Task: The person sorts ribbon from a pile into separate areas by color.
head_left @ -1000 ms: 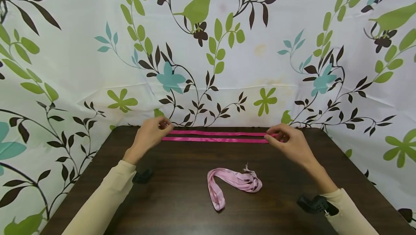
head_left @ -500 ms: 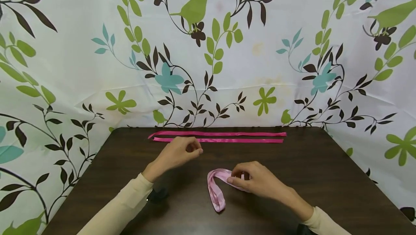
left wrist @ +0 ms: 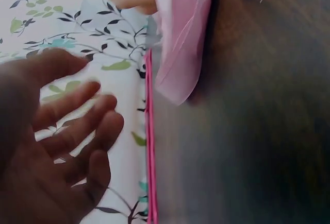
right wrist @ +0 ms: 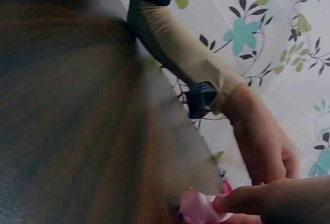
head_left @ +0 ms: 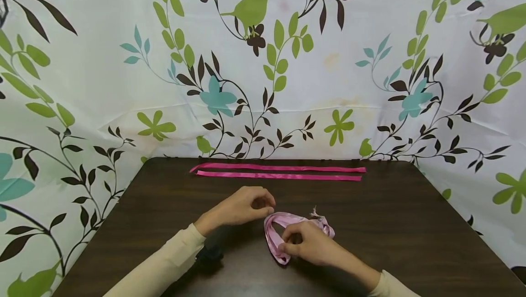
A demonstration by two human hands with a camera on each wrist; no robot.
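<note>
A light pink ribbon (head_left: pixel 269 230), bunched into a loop with frayed ends at its far right, is on the dark table. My right hand (head_left: pixel 310 244) pinches the near left fold of it between thumb and fingers; in the right wrist view the thumb presses on the pink ribbon (right wrist: pixel 198 207). Beyond the loop's left end, my left hand (head_left: pixel 242 205) hovers with its fingers loosely bent, holding nothing. The left wrist view has the left hand (left wrist: pixel 72 126) with fingers spread, apart from the ribbon (left wrist: pixel 180 44).
Along the table's back edge, hot pink ribbon (head_left: pixel 267 176) lies in two parallel strips running left to right. Behind the dark wood table (head_left: pixel 164 196) hangs a white cloth (head_left: pixel 312 87) printed with leaves and birds. A dark device is strapped at the left wrist (head_left: pixel 209 253).
Both hands have left the hot pink strips and come nearer. The right hand has reached the light pink ribbon and taken its near fold; the left has moved right beside the loop.
</note>
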